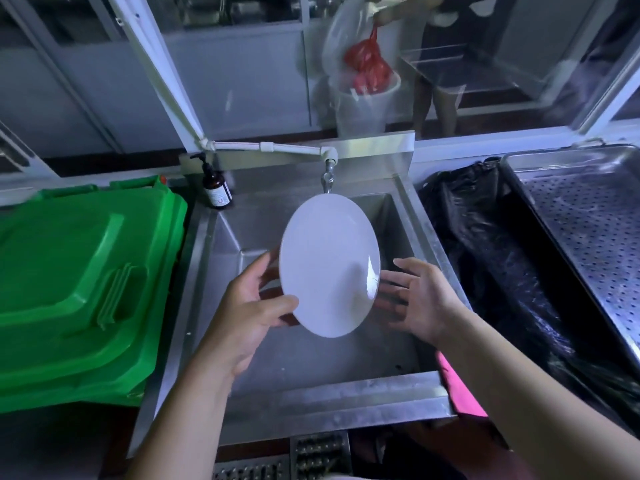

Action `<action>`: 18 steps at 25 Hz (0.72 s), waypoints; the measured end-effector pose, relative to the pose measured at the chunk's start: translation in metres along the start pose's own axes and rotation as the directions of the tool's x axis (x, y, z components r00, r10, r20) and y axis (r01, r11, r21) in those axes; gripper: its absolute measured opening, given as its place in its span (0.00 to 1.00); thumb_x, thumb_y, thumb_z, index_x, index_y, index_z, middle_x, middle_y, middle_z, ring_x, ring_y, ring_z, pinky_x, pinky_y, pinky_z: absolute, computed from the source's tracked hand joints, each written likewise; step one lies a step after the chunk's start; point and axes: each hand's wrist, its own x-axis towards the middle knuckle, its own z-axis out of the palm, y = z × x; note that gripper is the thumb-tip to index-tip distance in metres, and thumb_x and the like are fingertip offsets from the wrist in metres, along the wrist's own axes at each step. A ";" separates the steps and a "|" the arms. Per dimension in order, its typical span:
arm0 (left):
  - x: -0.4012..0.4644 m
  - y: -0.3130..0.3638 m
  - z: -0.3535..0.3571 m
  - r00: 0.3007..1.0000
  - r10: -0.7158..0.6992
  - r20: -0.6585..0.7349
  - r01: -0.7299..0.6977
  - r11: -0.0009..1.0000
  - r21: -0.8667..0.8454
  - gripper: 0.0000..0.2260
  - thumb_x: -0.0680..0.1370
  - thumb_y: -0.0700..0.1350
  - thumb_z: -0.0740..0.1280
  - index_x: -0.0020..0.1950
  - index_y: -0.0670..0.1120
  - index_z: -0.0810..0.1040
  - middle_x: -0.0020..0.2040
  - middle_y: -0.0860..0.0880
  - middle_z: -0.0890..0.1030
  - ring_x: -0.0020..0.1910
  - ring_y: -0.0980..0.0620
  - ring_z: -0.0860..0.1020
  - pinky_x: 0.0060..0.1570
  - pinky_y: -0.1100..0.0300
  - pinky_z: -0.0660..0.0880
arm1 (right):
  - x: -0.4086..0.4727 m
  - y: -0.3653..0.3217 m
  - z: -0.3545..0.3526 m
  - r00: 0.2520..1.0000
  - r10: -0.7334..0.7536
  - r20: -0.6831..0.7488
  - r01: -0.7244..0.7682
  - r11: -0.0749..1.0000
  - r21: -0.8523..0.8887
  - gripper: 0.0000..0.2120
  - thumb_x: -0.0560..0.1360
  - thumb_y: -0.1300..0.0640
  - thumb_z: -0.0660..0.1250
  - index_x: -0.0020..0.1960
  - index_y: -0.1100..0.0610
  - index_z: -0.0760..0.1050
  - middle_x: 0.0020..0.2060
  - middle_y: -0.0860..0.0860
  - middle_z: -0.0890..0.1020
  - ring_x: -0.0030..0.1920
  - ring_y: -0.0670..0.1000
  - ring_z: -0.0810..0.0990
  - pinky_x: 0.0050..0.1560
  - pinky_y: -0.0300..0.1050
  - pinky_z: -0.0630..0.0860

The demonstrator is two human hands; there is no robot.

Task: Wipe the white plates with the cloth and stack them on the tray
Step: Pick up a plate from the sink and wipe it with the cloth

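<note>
Nearest the camera, floor grating (311,459) shows below the front lip of the steel sink (311,396). A pink cloth (457,389) lies against the sink's right front corner, partly hidden by the right forearm.

Over the sink basin, both hands hold up one white plate (329,268), tilted nearly on edge with its face toward the camera. Left hand (249,306): thumb pressed on the plate's lower left face, fingers curled behind the rim. Right hand (422,299): fingers spread and reaching behind the plate's right edge; whether they touch the plate I cannot tell.

Left of the sink sits a green bin (76,278), lid closed. Right of the sink is a container lined with a black bag (485,244), and beyond that a perforated steel tray (588,220).

At the sink's back edge a brown pump bottle (215,188) stands at the left corner; a tap (327,174) on white piping hangs just above the plate's top rim.

Behind is a glass partition. Through it, blurred, a person holds a red bag (367,64) over a white bucket (363,102).
</note>
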 end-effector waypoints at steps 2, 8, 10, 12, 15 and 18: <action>-0.009 -0.003 0.014 1.000 -0.014 -0.012 0.014 1.000 -0.005 0.29 0.67 0.35 0.70 0.61 0.62 0.82 0.61 0.52 0.84 0.59 0.42 0.81 0.47 0.43 0.83 | 0.006 -0.002 -0.008 1.000 0.019 0.023 -0.018 0.999 -0.034 0.23 0.76 0.48 0.62 0.64 0.61 0.78 0.55 0.57 0.83 0.49 0.60 0.81 0.52 0.56 0.71; -0.019 -0.032 0.072 0.970 -0.150 -0.189 0.134 0.986 -0.096 0.27 0.76 0.28 0.66 0.69 0.52 0.77 0.60 0.50 0.84 0.61 0.44 0.81 0.44 0.48 0.83 | 0.026 -0.013 -0.066 0.981 0.075 0.181 -0.028 0.968 -0.248 0.21 0.77 0.47 0.61 0.62 0.59 0.79 0.54 0.55 0.84 0.52 0.57 0.82 0.54 0.52 0.70; -0.018 -0.048 0.095 0.939 -0.216 -0.268 0.186 0.973 -0.134 0.26 0.76 0.27 0.63 0.69 0.49 0.77 0.60 0.49 0.83 0.58 0.43 0.81 0.42 0.49 0.83 | 0.040 -0.011 -0.100 0.983 0.039 0.178 0.024 0.941 -0.338 0.17 0.78 0.48 0.62 0.61 0.56 0.79 0.57 0.54 0.84 0.54 0.55 0.83 0.54 0.51 0.73; -0.021 -0.065 0.114 0.905 -0.287 -0.315 0.248 0.956 -0.159 0.25 0.76 0.27 0.62 0.69 0.48 0.77 0.60 0.49 0.83 0.56 0.44 0.81 0.41 0.49 0.83 | 0.051 0.001 -0.140 0.991 -0.102 0.091 0.133 0.870 -0.474 0.18 0.77 0.51 0.67 0.62 0.60 0.79 0.60 0.59 0.82 0.58 0.58 0.81 0.59 0.55 0.77; -0.035 -0.086 0.127 0.873 -0.348 -0.342 0.314 0.937 -0.151 0.25 0.76 0.27 0.62 0.70 0.46 0.77 0.63 0.47 0.82 0.56 0.43 0.81 0.42 0.47 0.84 | 0.055 0.036 -0.198 0.960 -0.251 0.121 0.257 0.632 -0.731 0.20 0.76 0.55 0.71 0.65 0.63 0.78 0.63 0.59 0.80 0.62 0.60 0.79 0.64 0.57 0.75; -0.049 -0.102 0.131 0.854 -0.373 -0.363 0.341 0.928 -0.151 0.25 0.76 0.26 0.61 0.69 0.44 0.76 0.60 0.48 0.83 0.56 0.43 0.80 0.41 0.47 0.83 | 0.058 0.072 -0.237 0.937 -0.233 0.260 0.308 0.198 -0.931 0.25 0.74 0.55 0.70 0.70 0.52 0.73 0.68 0.52 0.75 0.69 0.57 0.72 0.68 0.55 0.68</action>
